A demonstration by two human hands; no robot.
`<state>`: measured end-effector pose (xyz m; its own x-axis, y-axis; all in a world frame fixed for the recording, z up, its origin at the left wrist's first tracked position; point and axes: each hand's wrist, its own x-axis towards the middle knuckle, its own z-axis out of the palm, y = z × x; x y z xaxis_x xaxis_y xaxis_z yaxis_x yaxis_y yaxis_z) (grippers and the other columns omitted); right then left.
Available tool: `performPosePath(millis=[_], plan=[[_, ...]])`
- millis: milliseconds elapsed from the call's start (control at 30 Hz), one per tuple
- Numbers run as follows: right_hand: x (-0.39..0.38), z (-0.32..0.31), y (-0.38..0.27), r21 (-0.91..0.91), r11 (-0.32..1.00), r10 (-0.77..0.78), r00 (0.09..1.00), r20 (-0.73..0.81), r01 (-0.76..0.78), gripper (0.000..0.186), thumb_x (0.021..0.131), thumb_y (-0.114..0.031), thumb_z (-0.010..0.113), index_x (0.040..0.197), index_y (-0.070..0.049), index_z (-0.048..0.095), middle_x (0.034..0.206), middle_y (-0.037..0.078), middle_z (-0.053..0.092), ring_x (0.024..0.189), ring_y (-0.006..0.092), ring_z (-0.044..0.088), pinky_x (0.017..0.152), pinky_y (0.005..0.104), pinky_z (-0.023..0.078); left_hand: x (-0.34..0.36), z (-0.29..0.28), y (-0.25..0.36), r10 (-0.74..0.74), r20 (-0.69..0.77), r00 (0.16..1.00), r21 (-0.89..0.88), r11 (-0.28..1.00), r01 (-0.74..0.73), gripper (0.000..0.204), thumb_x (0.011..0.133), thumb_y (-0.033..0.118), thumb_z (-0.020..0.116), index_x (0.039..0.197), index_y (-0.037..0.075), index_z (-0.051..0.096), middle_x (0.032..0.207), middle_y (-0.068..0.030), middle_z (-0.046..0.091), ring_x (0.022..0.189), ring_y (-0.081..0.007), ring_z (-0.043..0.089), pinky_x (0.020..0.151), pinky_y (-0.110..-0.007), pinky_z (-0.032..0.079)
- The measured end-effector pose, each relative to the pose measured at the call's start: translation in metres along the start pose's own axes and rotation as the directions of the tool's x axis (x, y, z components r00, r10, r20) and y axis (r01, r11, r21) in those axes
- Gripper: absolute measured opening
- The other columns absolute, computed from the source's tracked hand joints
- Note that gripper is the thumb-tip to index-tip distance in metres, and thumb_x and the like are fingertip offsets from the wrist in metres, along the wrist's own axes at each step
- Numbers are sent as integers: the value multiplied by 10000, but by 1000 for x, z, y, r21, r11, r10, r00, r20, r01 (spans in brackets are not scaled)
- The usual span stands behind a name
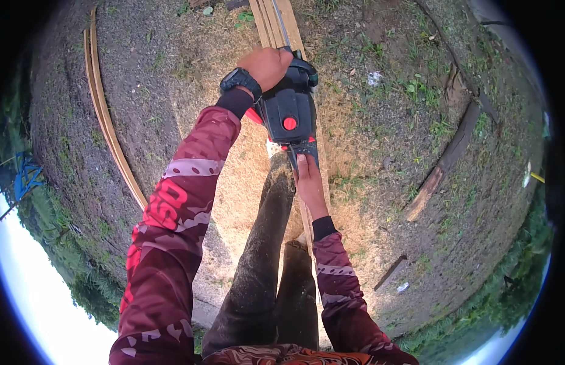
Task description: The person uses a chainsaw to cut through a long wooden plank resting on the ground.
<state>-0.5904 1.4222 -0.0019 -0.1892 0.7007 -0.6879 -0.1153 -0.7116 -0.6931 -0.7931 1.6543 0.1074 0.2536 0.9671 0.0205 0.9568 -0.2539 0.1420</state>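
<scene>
A black and red chainsaw (287, 112) is held in front of my legs, its narrow bar pointing away from me over a long wooden plank (269, 23). My left hand (267, 66), below a dark wristwatch, is closed at the saw's front handle; its fingertips are partly hidden. Around the rear handle my right hand (310, 185) is wrapped, with the thumb lying on top. Whether the bar touches the wood I cannot tell. The plank runs on beneath the saw and beside my legs.
Sawdust (234, 176) covers the ground around my feet. Long thin wooden strips (101, 109) lie to the left. To the right are a dark weathered timber (450, 155) and a short dark stick (390, 272). Green plants edge the ground at both sides.
</scene>
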Motion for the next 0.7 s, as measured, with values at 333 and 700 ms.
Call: performPosePath(millis=[333, 700], plan=[[-3, 9, 1, -125, 986, -116, 992, -54, 109, 430, 1071, -422, 422, 1133, -22, 567, 709, 69, 556, 617, 173, 548, 596, 346, 435, -3, 11, -5, -150, 105, 983, -122, 979, 163, 354, 977, 309, 432, 896, 41, 648, 823, -240, 682, 755, -462, 662, 691, -566, 528], [23, 17, -24, -30, 998, -48, 999, -26, 47, 426, 1054, -450, 521, 1267, -83, 563, 974, -19, 571, 784, 57, 524, 642, 209, 465, 26, -11, -23, -9, 33, 999, -39, 999, 11, 268, 985, 259, 439, 903, 40, 569, 804, -260, 641, 740, -481, 627, 650, -572, 505]])
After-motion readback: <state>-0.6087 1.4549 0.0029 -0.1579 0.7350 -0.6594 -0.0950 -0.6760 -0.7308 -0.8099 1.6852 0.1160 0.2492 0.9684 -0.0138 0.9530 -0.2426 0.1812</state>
